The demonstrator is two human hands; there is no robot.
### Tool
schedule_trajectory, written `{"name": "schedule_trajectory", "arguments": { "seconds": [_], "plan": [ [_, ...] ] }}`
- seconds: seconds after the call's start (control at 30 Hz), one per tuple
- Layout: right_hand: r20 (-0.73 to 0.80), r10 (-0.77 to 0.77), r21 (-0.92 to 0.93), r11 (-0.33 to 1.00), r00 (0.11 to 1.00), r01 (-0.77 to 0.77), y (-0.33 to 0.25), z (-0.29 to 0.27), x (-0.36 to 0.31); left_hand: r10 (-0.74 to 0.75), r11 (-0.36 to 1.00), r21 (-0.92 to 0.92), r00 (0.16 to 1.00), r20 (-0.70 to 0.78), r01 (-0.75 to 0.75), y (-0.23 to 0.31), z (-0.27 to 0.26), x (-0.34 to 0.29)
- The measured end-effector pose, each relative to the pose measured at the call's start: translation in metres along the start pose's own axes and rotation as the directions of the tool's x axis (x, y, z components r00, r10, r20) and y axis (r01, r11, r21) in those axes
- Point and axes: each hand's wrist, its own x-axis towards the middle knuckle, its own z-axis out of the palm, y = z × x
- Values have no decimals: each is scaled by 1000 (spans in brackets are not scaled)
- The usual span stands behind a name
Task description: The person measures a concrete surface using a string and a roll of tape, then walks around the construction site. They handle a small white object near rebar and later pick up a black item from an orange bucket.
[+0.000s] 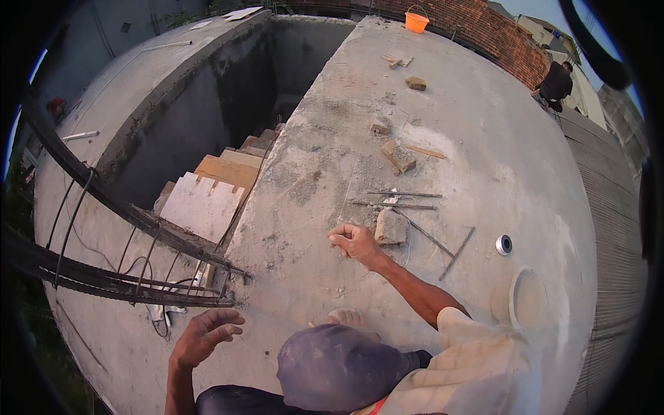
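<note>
My right hand [354,243] is held above the concrete slab, its thumb and fingertips pinched together. A faint thin string [344,200] runs from these fingers toward the far side of the slab. Just right of the hand sits a rough concrete block [391,227]. My left hand [205,337] is at the lower left with its fingers loosely bent and apart, holding nothing. It is near the end of a rebar cage [187,257] of long bars and thin ties, and does not touch it.
Left of centre a stairwell opening [277,62] drops away, with boards [202,207] inside. Steel rods [404,205], broken blocks [398,156], a wire spool [503,244] and a round tub [527,297] lie rightward. An orange bucket [416,21] and another person [555,84] are farther off.
</note>
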Motion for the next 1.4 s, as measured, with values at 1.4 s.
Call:
{"name": "schedule_trajectory", "arguments": {
  "seconds": [1.4],
  "plan": [
    [-923, 20, -384, 52, 385, -922, 126, -515, -229, -143, 890, -442, 989, -30, 115, -63, -5, 76]
  ]
}}
